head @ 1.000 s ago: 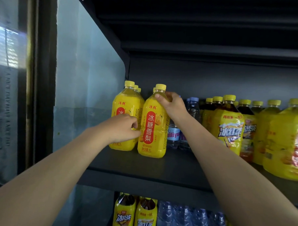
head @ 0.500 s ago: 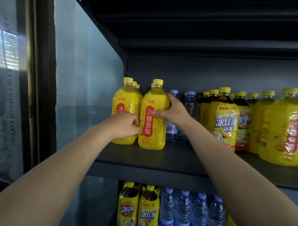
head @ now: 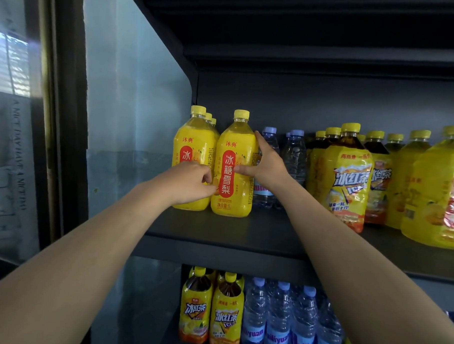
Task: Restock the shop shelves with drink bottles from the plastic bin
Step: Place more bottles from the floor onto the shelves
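— Where are your hands?
— My right grip (head: 266, 165) is spread along the right side of the yellow bottle (head: 228, 177), with the thumb lying across its label. My left grip (head: 191, 182) is curled at its left edge. I cannot tell whether it pinches anything.
— And the bottle?
— It stands upright on the shelf (head: 257, 233), just beside the yellow row (head: 189, 144) on its left. Water bottles (head: 294, 154) crowd behind my right grip, and iced tea bottles (head: 348, 177) stand further right.

Bare left forearm (head: 92, 246) and bare right forearm (head: 347, 255) on show now, each running out to a bare left hand (head: 191, 182), bare right hand (head: 266, 165).
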`<move>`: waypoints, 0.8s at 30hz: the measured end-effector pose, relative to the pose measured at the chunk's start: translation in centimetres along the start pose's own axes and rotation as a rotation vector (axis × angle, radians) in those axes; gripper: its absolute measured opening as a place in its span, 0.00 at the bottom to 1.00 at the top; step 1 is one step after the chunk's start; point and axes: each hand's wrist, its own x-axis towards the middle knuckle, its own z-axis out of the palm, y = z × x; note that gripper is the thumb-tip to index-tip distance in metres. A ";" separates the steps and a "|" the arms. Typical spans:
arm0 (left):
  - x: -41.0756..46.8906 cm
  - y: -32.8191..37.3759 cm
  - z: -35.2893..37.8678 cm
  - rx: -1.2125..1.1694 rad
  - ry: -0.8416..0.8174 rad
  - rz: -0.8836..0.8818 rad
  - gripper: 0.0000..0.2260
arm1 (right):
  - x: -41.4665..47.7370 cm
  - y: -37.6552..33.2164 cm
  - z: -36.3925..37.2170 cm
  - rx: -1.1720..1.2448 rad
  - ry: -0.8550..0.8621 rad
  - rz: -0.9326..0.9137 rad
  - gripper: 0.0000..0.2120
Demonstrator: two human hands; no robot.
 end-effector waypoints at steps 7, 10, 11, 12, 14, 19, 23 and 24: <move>-0.8 -0.1 0.6 -0.011 -0.010 -0.038 0.14 | -0.3 -0.2 0.0 -0.006 -0.032 0.025 0.50; -1.1 -0.3 1.0 -0.018 -0.015 -0.064 0.14 | -0.8 -0.1 0.3 0.010 -0.043 0.043 0.50; -1.2 -0.3 1.2 -0.023 -0.018 -0.073 0.14 | -1.0 0.0 0.5 0.000 -0.037 0.049 0.50; -1.3 -0.2 1.3 -0.027 -0.023 -0.082 0.14 | -1.2 0.1 0.6 -0.014 -0.030 0.054 0.49; -1.6 0.0 1.6 -0.036 -0.026 -0.093 0.14 | -1.8 0.3 0.9 -0.036 -0.029 0.067 0.49; -2.8 1.3 1.8 -0.032 -0.026 -0.115 0.13 | -3.9 0.5 -0.5 -0.036 -0.179 0.070 0.38; -4.5 3.4 1.5 -0.003 -0.016 -0.162 0.13 | -6.4 0.8 -3.1 -0.061 -0.268 0.062 0.33; -5.0 4.1 1.3 0.006 -0.011 -0.179 0.13 | -6.9 1.0 -3.7 -0.062 -0.275 0.061 0.32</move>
